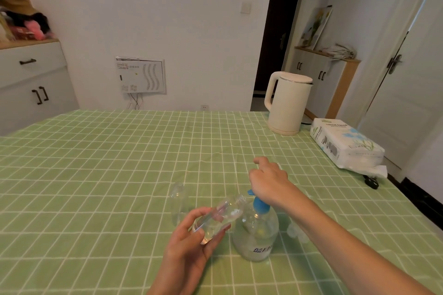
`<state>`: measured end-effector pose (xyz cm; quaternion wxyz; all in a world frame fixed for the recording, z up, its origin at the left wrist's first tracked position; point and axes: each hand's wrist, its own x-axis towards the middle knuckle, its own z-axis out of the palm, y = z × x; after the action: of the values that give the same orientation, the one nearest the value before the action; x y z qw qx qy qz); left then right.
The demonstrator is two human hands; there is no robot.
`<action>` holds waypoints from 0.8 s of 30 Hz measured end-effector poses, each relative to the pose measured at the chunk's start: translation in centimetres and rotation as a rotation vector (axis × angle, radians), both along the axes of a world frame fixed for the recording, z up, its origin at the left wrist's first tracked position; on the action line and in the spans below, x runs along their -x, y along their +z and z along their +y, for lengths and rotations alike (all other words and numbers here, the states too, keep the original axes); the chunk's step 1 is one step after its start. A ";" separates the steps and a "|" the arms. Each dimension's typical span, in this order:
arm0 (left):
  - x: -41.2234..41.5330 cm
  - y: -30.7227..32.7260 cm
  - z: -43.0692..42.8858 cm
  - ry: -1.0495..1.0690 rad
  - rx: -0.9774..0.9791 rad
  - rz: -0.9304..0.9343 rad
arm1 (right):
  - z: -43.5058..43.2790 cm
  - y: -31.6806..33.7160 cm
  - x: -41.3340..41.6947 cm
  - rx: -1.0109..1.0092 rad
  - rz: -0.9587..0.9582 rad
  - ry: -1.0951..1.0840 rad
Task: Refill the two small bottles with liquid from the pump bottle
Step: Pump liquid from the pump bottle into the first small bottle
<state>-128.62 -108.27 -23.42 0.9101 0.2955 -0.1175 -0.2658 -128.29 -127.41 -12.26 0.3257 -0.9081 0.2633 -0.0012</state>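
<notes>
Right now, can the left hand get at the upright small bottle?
Probably yes: the upright bottle stands just beyond the left hand, nothing between, though that hand grips the tilted bottle.

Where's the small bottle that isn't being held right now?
In the head view, that small bottle stands upright on the green tablecloth, left of the pump bottle and just beyond the left hand.

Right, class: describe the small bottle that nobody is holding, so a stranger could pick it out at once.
On the green checked table, find the blue-topped pump bottle near the front. Just left of it, slightly farther back, stands a small clear bottle. Unlike the other small bottle, which the left hand holds tilted at the pump spout, it is upright and untouched.
</notes>
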 end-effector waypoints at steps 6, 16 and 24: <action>0.2 0.3 0.0 0.022 -0.013 -0.006 | 0.2 -0.7 0.0 0.000 -0.007 0.005; 0.4 0.3 0.0 0.024 0.004 -0.016 | 0.1 -0.1 -0.1 0.012 -0.011 -0.013; 0.2 -0.1 0.0 0.025 0.007 -0.008 | 0.2 -0.7 0.0 0.001 -0.017 -0.005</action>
<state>-128.81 -108.24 -23.50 0.9139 0.2946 -0.1186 -0.2530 -128.28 -127.17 -12.97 0.3274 -0.9075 0.2629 -0.0099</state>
